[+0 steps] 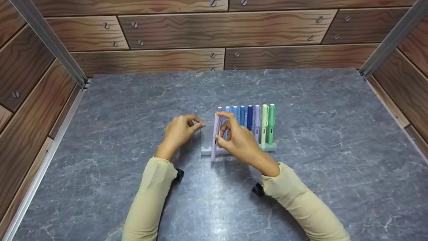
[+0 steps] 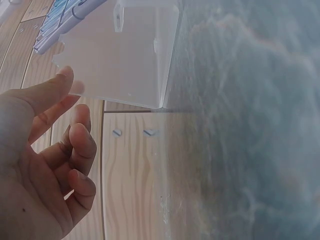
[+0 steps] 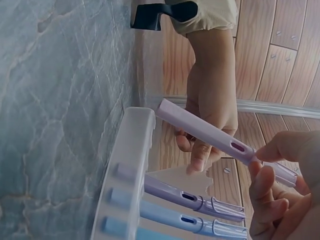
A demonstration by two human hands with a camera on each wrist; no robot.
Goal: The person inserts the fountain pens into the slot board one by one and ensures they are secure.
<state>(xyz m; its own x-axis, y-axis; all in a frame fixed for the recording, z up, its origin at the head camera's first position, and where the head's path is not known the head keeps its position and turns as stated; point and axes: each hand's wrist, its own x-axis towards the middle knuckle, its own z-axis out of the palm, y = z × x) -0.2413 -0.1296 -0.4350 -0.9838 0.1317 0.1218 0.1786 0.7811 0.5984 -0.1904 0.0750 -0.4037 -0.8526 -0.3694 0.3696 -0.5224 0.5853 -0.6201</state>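
Observation:
My right hand [image 1: 239,139] pinches a light pink-lilac pen [image 1: 214,153] between thumb and fingers, tilted at the left end of a translucent pen stand [image 1: 205,152]. In the right wrist view the pen's lower end [image 3: 167,110] is beside the stand's front rail [image 3: 132,132], apart from the slotted pens. My left hand [image 1: 180,132] pinches the stand's clear side panel [image 2: 117,65] at its edge between thumb and index finger; its other fingers are loosely curled. Several pens stand in a row, including a purple one [image 3: 170,194], navy [image 1: 249,117], pale yellow-green [image 1: 264,120] and green [image 1: 272,120].
The stand is on a grey marbled tabletop [image 1: 334,134]. Wood-patterned panels [image 1: 227,30] enclose the back and sides, with metal rails [image 1: 50,43] at the corners. Black wrist pieces [image 1: 258,189] show below both sleeves.

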